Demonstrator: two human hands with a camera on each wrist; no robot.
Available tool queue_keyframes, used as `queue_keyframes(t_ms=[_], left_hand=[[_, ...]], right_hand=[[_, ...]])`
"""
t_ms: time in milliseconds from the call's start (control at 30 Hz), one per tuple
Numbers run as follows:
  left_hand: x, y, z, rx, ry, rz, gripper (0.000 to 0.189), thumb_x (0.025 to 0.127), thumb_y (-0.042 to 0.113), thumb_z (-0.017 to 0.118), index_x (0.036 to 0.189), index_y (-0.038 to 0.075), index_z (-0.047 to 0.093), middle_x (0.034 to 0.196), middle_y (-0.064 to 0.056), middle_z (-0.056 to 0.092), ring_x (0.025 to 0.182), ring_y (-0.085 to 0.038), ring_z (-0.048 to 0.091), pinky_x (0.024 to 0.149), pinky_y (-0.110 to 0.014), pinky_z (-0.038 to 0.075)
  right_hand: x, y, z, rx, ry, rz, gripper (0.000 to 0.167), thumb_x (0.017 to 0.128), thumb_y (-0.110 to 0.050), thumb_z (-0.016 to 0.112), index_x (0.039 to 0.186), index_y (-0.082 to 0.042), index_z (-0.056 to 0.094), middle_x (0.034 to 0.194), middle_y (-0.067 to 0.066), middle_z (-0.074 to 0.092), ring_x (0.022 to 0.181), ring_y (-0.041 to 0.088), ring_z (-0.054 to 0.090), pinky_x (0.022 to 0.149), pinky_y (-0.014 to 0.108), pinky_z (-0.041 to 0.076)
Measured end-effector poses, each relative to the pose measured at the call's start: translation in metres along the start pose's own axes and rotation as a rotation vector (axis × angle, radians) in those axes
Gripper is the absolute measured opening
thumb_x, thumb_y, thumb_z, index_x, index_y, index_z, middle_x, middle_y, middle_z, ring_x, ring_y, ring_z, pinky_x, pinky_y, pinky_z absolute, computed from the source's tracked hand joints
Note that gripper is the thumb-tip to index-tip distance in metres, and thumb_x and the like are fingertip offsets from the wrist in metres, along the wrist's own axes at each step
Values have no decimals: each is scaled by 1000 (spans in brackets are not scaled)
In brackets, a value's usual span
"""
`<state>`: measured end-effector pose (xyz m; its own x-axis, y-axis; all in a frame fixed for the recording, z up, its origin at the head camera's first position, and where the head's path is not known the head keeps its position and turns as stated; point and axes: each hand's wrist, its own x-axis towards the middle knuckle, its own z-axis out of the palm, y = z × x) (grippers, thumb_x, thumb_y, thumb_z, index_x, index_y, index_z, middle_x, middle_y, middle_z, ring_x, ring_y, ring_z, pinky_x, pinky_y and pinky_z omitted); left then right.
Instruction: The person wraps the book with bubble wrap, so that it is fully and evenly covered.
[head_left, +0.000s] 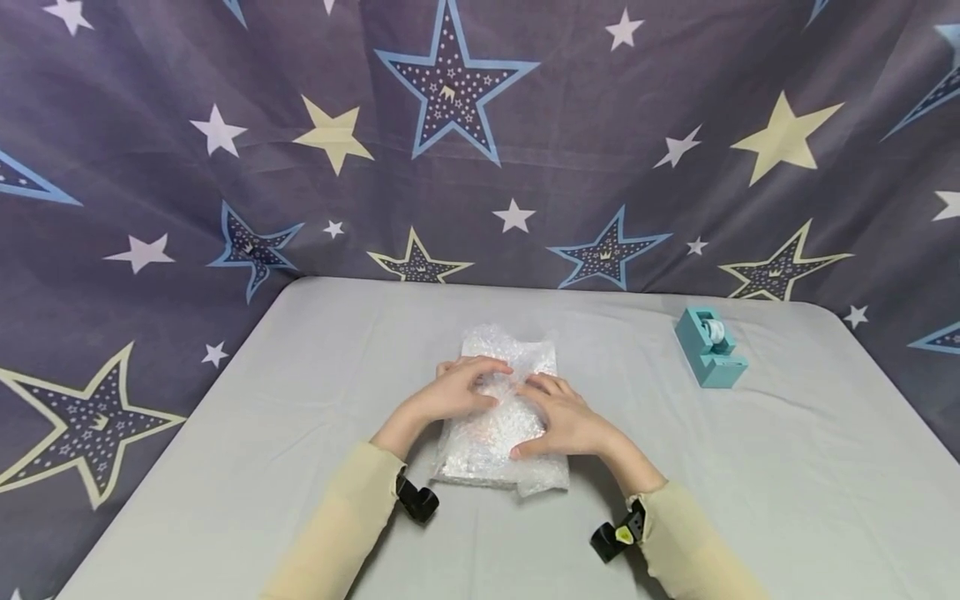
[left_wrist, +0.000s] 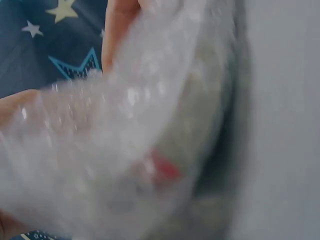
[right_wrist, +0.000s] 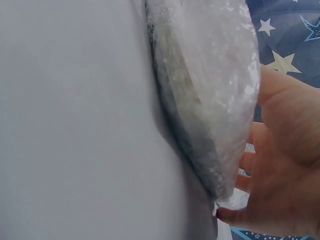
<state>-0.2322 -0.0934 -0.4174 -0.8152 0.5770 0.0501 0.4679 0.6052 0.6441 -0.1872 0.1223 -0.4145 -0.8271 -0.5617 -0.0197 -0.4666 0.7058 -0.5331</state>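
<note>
A flat package in clear bubble wrap point(head_left: 480, 450) lies near the middle of the table, its wrap loose and bulging at the far end and near right corner. On its upper left my left hand point(head_left: 457, 392) rests with thumb and fingers spread apart. My right hand point(head_left: 566, 421) lies over the right side, fingers loosely bent and reaching toward the middle. Through the wrap point(left_wrist: 125, 115) in the left wrist view, a small red patch point(left_wrist: 165, 167) shows; what is inside cannot be made out. The right wrist view has the fingers against the wrap point(right_wrist: 220, 90).
A teal tape dispenser point(head_left: 708, 354) with a roll of tape point(head_left: 714, 332) stands at the right on the table point(head_left: 360, 350), which has a light grey cover. A dark curtain point(head_left: 525, 183) printed with stars hangs behind the table's far edge.
</note>
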Motion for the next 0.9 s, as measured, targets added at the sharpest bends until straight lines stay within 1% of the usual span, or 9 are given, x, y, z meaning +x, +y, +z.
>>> queue_keyframes(t_ms=[100, 233, 367, 433, 533, 667, 767, 833, 900], left_hand=[[0, -4, 0, 33, -6, 26, 46, 79, 19, 67, 123, 19, 55, 134, -2, 48, 127, -25, 35, 98, -52, 16], [0, -4, 1, 83, -28, 34, 47, 80, 24, 66, 125, 20, 55, 136, -2, 45, 128, -25, 32, 98, -53, 15], [-1, -1, 0, 119, -61, 28, 48, 81, 26, 65, 127, 20, 53, 138, -3, 42, 129, -26, 30, 98, -54, 14], [-1, 1, 0, 137, -69, 25, 49, 81, 27, 64, 128, 20, 52, 138, -2, 42, 129, -26, 30, 97, -53, 15], [-1, 1, 1, 159, -72, 22, 49, 81, 28, 64, 128, 21, 52, 139, -2, 41, 129, -25, 30, 97, -53, 16], [-1, 0, 2, 168, -73, 19, 49, 82, 28, 63, 129, 22, 52, 140, -1, 40, 128, -25, 29, 97, -53, 16], [-1, -2, 3, 162, -72, 20, 48, 82, 29, 62, 129, 24, 51, 140, 0, 39, 129, -24, 29, 98, -53, 14], [-3, -4, 3, 160, -74, 21, 48, 83, 30, 61, 130, 25, 50, 141, 1, 38, 130, -24, 28, 99, -53, 13], [-4, -5, 3, 156, -75, 27, 48, 84, 31, 60, 130, 26, 49, 142, 1, 37, 131, -23, 26, 100, -53, 12]], right_hand=[[0, 1, -1, 17, 2, -10, 91, 66, -52, 73, 137, -9, 38, 146, 19, 25, 133, 38, 20, 104, 60, 19], [0, 2, -3, 53, -6, -4, 88, 66, -51, 73, 137, -10, 39, 146, 17, 26, 134, 37, 19, 103, 61, 21], [0, 4, -5, 95, -13, -10, 82, 69, -47, 72, 135, -7, 41, 144, 19, 30, 134, 39, 20, 103, 61, 21], [0, 4, -8, 122, 1, -22, 78, 71, -43, 72, 132, -4, 44, 141, 20, 35, 132, 39, 24, 104, 59, 22], [0, 6, -12, 158, 47, -30, 70, 73, -37, 72, 128, 0, 47, 133, 19, 45, 127, 38, 35, 104, 54, 27], [0, 7, -16, 204, 131, 8, 60, 76, -31, 71, 124, -1, 51, 126, 17, 52, 118, 34, 46, 98, 49, 37], [0, 9, -18, 223, 207, 37, 58, 77, -30, 70, 125, -4, 51, 130, 16, 48, 119, 35, 45, 96, 50, 39], [0, 11, -18, 217, 255, 24, 58, 77, -29, 70, 126, -6, 50, 135, 16, 42, 123, 36, 40, 97, 53, 36], [1, 12, -18, 196, 276, -2, 58, 77, -27, 70, 127, -7, 49, 139, 15, 37, 127, 37, 35, 100, 56, 31]])
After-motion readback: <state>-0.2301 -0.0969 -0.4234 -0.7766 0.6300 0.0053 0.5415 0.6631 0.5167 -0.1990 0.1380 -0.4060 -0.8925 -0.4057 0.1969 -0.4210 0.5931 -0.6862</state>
